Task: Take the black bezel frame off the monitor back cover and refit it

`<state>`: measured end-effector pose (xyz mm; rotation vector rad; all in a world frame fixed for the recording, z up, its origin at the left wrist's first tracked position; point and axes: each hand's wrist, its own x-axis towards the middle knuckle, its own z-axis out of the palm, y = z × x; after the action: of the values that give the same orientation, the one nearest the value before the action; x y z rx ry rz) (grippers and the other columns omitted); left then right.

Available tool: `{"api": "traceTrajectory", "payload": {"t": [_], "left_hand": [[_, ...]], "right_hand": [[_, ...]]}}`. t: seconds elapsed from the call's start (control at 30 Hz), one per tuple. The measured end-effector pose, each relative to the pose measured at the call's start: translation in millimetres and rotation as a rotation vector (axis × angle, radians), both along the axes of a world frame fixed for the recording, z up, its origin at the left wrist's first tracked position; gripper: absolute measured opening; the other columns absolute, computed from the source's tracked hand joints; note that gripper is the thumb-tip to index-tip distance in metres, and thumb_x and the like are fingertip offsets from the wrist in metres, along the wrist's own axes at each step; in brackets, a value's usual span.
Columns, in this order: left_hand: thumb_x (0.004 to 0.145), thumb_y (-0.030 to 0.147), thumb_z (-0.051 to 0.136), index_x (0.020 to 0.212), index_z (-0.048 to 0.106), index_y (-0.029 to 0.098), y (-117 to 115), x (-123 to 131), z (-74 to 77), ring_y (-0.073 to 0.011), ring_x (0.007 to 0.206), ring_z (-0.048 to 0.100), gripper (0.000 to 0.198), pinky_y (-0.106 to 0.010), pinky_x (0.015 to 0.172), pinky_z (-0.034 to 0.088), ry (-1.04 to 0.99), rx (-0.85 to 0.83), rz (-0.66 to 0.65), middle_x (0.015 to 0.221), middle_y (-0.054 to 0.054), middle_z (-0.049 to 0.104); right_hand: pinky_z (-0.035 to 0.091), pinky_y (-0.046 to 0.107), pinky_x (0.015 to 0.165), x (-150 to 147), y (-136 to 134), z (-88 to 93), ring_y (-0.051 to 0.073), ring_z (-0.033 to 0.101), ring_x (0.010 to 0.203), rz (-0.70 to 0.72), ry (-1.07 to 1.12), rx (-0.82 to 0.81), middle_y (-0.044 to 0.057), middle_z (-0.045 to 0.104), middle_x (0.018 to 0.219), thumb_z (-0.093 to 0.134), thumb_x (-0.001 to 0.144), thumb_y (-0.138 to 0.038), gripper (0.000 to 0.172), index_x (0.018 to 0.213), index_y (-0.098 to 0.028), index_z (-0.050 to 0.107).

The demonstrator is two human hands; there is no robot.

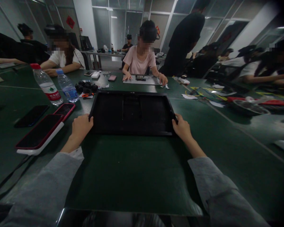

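A wide black monitor casing (153, 115), shallow with a raised rim, is in front of me over the green table. Its inner side faces me, with a recessed panel in the middle. My left hand (82, 126) is closed around its left edge. On the opposite edge, my right hand (181, 126) grips it with the thumb near the front corner. Parts of the fingers on both hands are hidden by the casing. Just left of my left hand lie a large phone (41, 130) on a white block and a smaller red-edged phone (65, 109).
Two water bottles (47, 86) (67, 87) stand at the left beside a dark phone (32, 116). Orange-handled pliers (87, 95) lie behind the casing. Opposite, a person (142, 60) works over a white board. Wires (198, 94) and a bowl (251, 107) are at right. A glossy black edge (132, 217) shows nearest me.
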<state>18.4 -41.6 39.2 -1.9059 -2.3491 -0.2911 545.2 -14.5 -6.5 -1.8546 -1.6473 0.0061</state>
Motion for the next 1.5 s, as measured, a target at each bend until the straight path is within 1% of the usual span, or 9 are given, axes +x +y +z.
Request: {"api": "traceTrajectory", "payload": {"t": [0.17, 0.37, 0.63, 0.83, 0.97, 1.07, 1.17, 1.3, 1.5], "left_hand": [[0.1, 0.044, 0.041, 0.113, 0.072, 0.01, -1, 3, 4.1, -0.0397, 0.091, 0.072, 0.048, -0.048, 0.08, 0.053, 0.01, -0.04, 0.008, 0.099, -0.024, 0.074], [0.1, 0.044, 0.04, 0.113, 0.071, 0.01, -1, 1, 4.2, -0.0408, 0.093, 0.072, 0.048, -0.048, 0.081, 0.053, 0.019, -0.058, 0.009, 0.1, -0.025, 0.074], [0.1, 0.053, 0.04, 0.132, 0.065, 0.013, 4, -4, -10.7, -0.0383, 0.099, 0.072, 0.057, -0.046, 0.083, 0.053, -0.095, 0.051, 0.026, 0.109, -0.022, 0.076], [0.101, 0.052, 0.039, 0.124, 0.07, 0.013, 7, -8, -14.4, -0.0372, 0.101, 0.072, 0.055, -0.045, 0.085, 0.053, -0.128, 0.071, -0.027, 0.111, -0.021, 0.077], [0.101, 0.048, 0.039, 0.117, 0.073, 0.015, 6, -6, -12.8, -0.0358, 0.1, 0.072, 0.05, -0.043, 0.084, 0.053, -0.129, 0.094, -0.05, 0.11, -0.02, 0.076], [0.102, 0.048, 0.038, 0.112, 0.074, 0.016, 6, -7, -12.5, -0.036, 0.095, 0.072, 0.05, -0.043, 0.082, 0.053, -0.136, 0.088, -0.04, 0.103, -0.019, 0.077], [0.102, 0.049, 0.038, 0.114, 0.074, 0.016, 7, -9, -13.8, -0.0362, 0.094, 0.073, 0.051, -0.044, 0.082, 0.053, -0.132, 0.098, -0.022, 0.102, -0.019, 0.077], [0.1, 0.053, 0.042, 0.123, 0.073, 0.016, 10, -13, -18.8, -0.0351, 0.1, 0.072, 0.053, -0.042, 0.085, 0.053, -0.199, 0.115, -0.015, 0.112, -0.018, 0.077], [0.098, 0.06, 0.046, 0.124, 0.073, 0.017, 16, -15, -26.7, -0.0299, 0.1, 0.071, 0.057, -0.035, 0.085, 0.052, -0.391, 0.13, -0.012, 0.114, -0.015, 0.077]], "right_hand": [[0.052, 0.057, 0.098, 0, 1, 1.4, 0.036, 0.071, 0.093, -0.009, -0.003, -0.02, 0.015, 0.074, 0.095, 0.052, 0.094, -0.042, 0.051, 0.139, -0.018, 0.06], [0.052, 0.058, 0.096, 1, 0, 0.5, 0.037, 0.071, 0.094, -0.026, -0.018, -0.052, 0.017, 0.074, 0.101, 0.051, 0.094, -0.038, 0.053, 0.142, -0.018, 0.058], [0.053, 0.056, 0.1, 8, 8, -13.9, 0.034, 0.07, 0.104, 0.024, 0.17, 0.072, 0.016, 0.074, 0.111, 0.057, 0.088, -0.043, 0.055, 0.137, -0.018, 0.062], [0.054, 0.054, 0.102, 16, 15, -20.0, 0.034, 0.066, 0.119, 0.126, 0.293, 0.079, 0.015, 0.071, 0.125, 0.06, 0.084, -0.047, 0.058, 0.135, -0.019, 0.062], [0.051, 0.056, 0.107, 11, 13, -14.6, 0.034, 0.066, 0.118, 0.121, 0.24, 0.101, 0.016, 0.07, 0.127, 0.055, 0.087, -0.046, 0.054, 0.132, -0.019, 0.064], [0.047, 0.057, 0.112, 6, 11, -9.7, 0.033, 0.064, 0.124, 0.131, 0.186, 0.13, 0.017, 0.068, 0.134, 0.05, 0.09, -0.044, 0.054, 0.135, -0.018, 0.063], [0.046, 0.056, 0.113, 5, 11, -9.1, 0.032, 0.063, 0.125, 0.139, 0.177, 0.124, 0.015, 0.067, 0.136, 0.048, 0.091, -0.042, 0.055, 0.138, -0.018, 0.061], [0.047, 0.056, 0.113, 12, 17, -17.9, 0.033, 0.064, 0.124, 0.158, 0.221, 0.096, 0.016, 0.066, 0.137, 0.052, 0.09, -0.042, 0.056, 0.139, -0.017, 0.061], [0.049, 0.059, 0.11, 26, 29, -36.5, 0.034, 0.064, 0.121, 0.217, 0.377, 0.097, 0.018, 0.068, 0.128, 0.062, 0.083, -0.045, 0.063, 0.138, -0.016, 0.056]]}}
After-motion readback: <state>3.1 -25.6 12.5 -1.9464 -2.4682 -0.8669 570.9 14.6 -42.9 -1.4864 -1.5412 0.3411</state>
